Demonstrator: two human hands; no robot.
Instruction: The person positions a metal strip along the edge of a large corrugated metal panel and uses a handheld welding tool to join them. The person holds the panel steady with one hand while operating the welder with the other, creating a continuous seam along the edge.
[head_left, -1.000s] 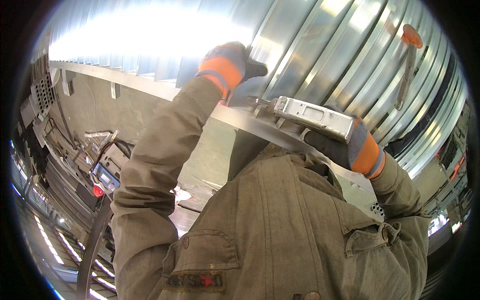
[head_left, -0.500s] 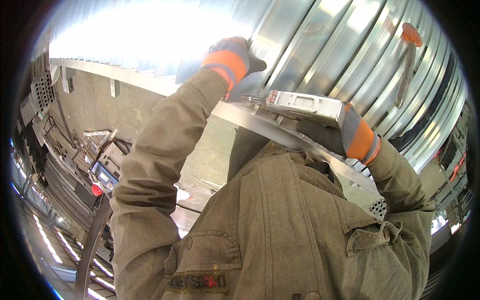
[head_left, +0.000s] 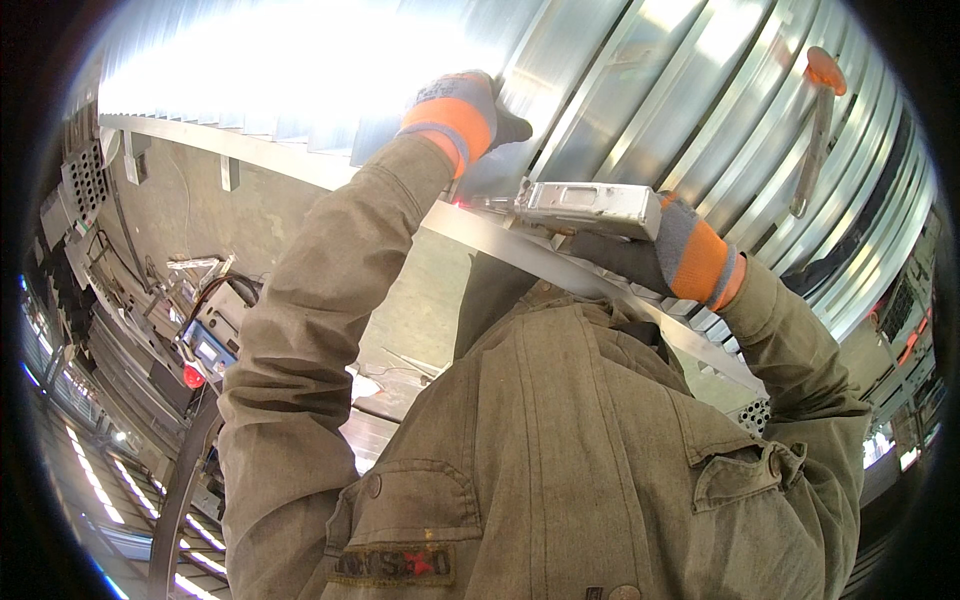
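Note:
My left hand (head_left: 452,112), in a grey and orange glove, is curled over a silvery metal profile (head_left: 530,85); its dark thumb points right and its other fingertips are hidden. In my right hand (head_left: 690,250), gloved alike, is a boxy silver welding gun (head_left: 595,207) with a narrow nozzle pointing left. A small red light glows at the nozzle tip, beside the near metal bar (head_left: 465,225), just below my left wrist. The right fingers wrap under the gun's body, partly hidden by it.
Long metal profiles (head_left: 690,110) lie side by side ahead, with strong glare at upper left. A mallet-like tool with an orange head (head_left: 825,70) rests on them at right. A blue and grey machine (head_left: 210,345) with cables stands at left on the floor.
My right hand has moved left with the welding gun, bringing its nozzle closer to the near bar below my left wrist. A red light now shows at the tip. My left hand stays put.

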